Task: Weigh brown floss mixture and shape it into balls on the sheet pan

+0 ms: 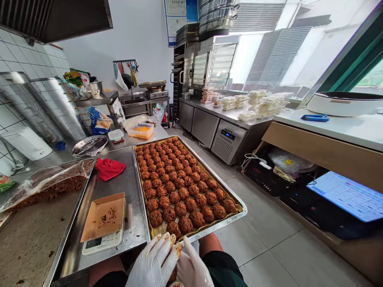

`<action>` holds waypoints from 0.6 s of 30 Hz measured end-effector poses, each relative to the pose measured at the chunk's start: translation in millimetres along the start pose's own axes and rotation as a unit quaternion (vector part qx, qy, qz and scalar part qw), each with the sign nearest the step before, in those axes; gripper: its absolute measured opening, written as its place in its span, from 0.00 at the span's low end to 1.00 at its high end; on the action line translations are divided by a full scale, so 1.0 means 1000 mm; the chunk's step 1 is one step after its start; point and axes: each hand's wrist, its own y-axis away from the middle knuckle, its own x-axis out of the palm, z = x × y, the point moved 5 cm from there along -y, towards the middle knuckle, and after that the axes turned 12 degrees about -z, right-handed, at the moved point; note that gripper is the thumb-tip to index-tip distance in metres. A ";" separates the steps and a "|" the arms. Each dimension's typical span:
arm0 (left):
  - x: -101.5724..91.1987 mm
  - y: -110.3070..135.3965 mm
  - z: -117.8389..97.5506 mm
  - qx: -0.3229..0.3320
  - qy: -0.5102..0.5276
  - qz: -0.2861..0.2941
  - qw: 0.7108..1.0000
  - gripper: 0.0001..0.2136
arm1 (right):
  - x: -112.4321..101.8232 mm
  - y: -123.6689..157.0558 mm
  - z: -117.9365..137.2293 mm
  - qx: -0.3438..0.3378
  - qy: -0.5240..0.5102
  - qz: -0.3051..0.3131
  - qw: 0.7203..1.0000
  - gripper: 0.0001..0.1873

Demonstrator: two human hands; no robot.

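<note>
Both hands wear white gloves and are cupped together at the bottom of the head view. My left hand [152, 259] lies over my right hand [194, 268], closed around a brown ball [172, 276] that shows only in part between the palms. Orange-brown bits stick to the left fingertips. Just beyond the hands, a metal tray [243, 209] lined with a tan mesh mat carries rows of similar brown balls [180, 209]. Its near end reaches over my lap.
Left of the tray, a cardboard box tray [89, 231] with crumbs sits on a white scale [104, 244]. Nearby lie a red cloth [110, 169] and a large pan of brown mixture [70, 181] partly under plastic film. A counter [206, 105] with stacked clear boxes [271, 104] stands right.
</note>
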 end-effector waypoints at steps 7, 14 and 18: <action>-0.013 -0.026 0.044 -0.248 0.082 0.174 0.950 0.16 | -0.016 -0.026 0.030 0.028 -0.056 -0.030 0.998 0.23; 0.022 -0.037 0.063 -0.274 0.082 0.333 0.899 0.17 | -0.017 -0.054 0.044 -0.176 0.355 -0.002 0.918 0.14; 0.022 -0.038 0.062 -0.220 0.050 0.360 0.905 0.16 | -0.004 -0.051 0.033 -0.205 0.525 0.063 0.824 0.07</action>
